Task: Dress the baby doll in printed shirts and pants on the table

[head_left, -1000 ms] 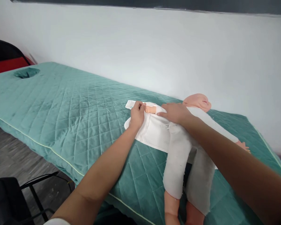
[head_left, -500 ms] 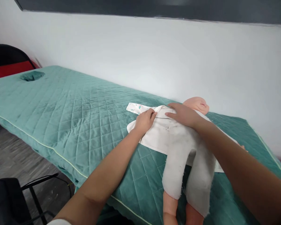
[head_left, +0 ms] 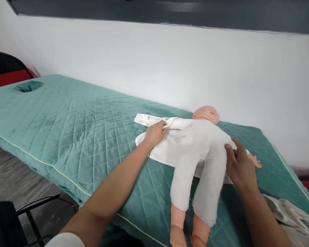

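Observation:
A baby doll in a white cloth body lies on its back on a teal quilted table, head toward the wall. Under it is a spread white garment with a printed sleeve reaching left. My left hand is closed, pinching the garment's edge at the doll's left shoulder. My right hand rests against the doll's right hip and the cloth beside it, fingers curled on the fabric. The doll's small hand pokes out just beyond my right hand.
The table has a face hole at its far left end. A white wall runs behind. A black and red chair stands at the far left. A black stand is on the floor. Printed cloth lies at the lower right.
My right hand left the doll's chest and moved down to its right hip. My left hand drew the garment over the doll's left arm, which no longer shows.

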{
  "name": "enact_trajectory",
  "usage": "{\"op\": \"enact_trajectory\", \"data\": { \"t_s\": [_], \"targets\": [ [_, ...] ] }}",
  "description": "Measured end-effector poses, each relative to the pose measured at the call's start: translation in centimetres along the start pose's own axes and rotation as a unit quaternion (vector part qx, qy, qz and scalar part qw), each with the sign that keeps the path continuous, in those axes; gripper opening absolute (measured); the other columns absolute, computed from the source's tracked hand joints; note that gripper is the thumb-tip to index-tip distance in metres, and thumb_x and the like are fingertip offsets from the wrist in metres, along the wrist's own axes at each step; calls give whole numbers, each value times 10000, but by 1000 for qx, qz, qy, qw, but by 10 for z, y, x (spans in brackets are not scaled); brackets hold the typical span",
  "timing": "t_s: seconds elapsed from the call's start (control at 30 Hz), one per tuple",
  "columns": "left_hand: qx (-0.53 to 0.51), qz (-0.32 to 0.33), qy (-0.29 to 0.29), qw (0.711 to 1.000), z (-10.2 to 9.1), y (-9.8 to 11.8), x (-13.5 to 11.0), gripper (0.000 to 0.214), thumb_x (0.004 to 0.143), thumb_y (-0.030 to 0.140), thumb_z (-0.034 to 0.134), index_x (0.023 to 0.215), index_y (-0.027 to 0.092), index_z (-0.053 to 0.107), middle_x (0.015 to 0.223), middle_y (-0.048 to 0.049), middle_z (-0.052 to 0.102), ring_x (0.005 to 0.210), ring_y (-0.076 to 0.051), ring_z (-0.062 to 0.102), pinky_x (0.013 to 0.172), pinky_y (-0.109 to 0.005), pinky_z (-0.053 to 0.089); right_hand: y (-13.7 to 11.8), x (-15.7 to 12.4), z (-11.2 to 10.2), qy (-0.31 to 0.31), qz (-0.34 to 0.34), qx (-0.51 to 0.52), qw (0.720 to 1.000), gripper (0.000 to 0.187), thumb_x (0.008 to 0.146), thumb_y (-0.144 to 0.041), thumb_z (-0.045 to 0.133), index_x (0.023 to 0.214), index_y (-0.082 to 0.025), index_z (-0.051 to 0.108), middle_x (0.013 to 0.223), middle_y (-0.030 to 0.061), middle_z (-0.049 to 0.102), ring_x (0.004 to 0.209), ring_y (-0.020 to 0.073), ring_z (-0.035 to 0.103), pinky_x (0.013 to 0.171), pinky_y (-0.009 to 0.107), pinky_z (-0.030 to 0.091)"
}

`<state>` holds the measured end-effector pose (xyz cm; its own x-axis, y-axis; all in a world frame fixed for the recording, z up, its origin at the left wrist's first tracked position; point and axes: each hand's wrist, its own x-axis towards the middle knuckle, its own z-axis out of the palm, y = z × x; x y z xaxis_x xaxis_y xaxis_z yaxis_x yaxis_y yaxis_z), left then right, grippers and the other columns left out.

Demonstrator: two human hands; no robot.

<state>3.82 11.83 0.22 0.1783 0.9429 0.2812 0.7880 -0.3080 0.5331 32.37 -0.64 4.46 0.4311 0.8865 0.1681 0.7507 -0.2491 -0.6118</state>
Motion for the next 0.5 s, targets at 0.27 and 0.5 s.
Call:
{"op": "enact_trajectory", "data": {
  "t_s": [0.27, 0.5],
  "targets": [
    [-67, 15, 23, 997, 4, 1, 5, 234, 1005, 355, 464, 1127, 221, 613, 1100, -70, 732, 1022, -252, 668, 832, -330, 473, 0, 8, 8, 0, -13, 82, 997, 770, 906, -663, 465, 1567, -287, 353, 1350, 135, 647, 1282, 361, 582, 1106, 570, 408],
    [-166, 9, 43, 985, 5, 2, 10, 236, 1008, 338, 459, 1064, 205, 646, 1032, -49, 731, 971, -211, 650, 843, -303, 462, -25, 13, 32, -28, -44, 168, 984, 741, 877, -679, 546, 1519, -331, 424, 1314, 85, 649, 1191, 302, 611, 1045, 518, 470]
  ]
}}
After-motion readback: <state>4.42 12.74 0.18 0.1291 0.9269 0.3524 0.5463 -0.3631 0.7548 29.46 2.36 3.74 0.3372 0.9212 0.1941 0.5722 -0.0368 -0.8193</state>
